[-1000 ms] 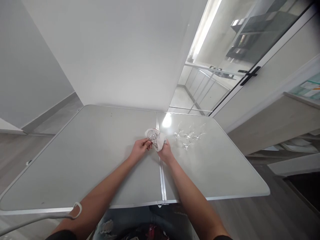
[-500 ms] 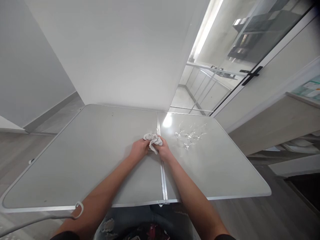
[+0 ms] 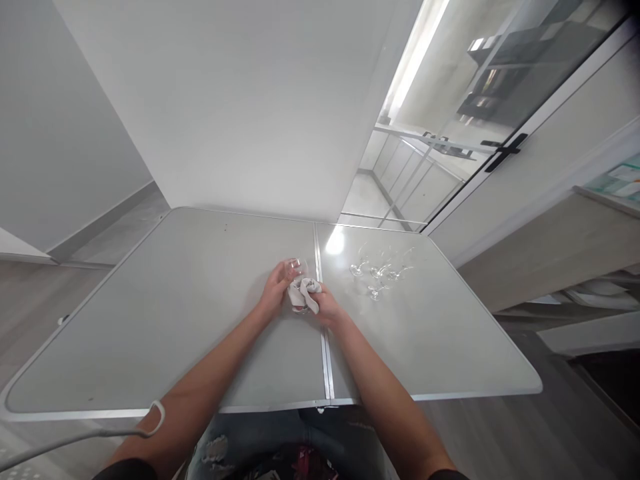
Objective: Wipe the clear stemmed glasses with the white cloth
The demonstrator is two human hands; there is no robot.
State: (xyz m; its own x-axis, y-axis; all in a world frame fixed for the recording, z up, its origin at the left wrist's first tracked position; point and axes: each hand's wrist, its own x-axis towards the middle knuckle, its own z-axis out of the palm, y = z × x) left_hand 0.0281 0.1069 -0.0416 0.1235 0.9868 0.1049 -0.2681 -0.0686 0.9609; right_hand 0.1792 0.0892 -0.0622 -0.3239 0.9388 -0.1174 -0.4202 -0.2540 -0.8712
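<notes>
My left hand [image 3: 278,285] is closed around the bowl of a clear stemmed glass [image 3: 297,267], which points away from me over the table. In my right hand [image 3: 326,305] is a crumpled white cloth [image 3: 303,293], wrapped about the lower part of the same glass. The cloth covers the stem, and a bit of the glass's foot seems to show below it. To the right of my hands, several clear stemmed glasses [image 3: 376,272] stand in a group on the table.
A light grey folding table [image 3: 200,300] with a metal rim lies under my hands, a metal seam [image 3: 325,360] running down it. A white cable [image 3: 100,434] with a loop hangs at the front left. A white wall panel [image 3: 250,120] rises behind; a glass door [image 3: 450,133] stands beyond on the right.
My left hand has moved up and outward onto the bowl, which now shows clearly. My right hand and the cloth have shifted slightly down toward me along the glass.
</notes>
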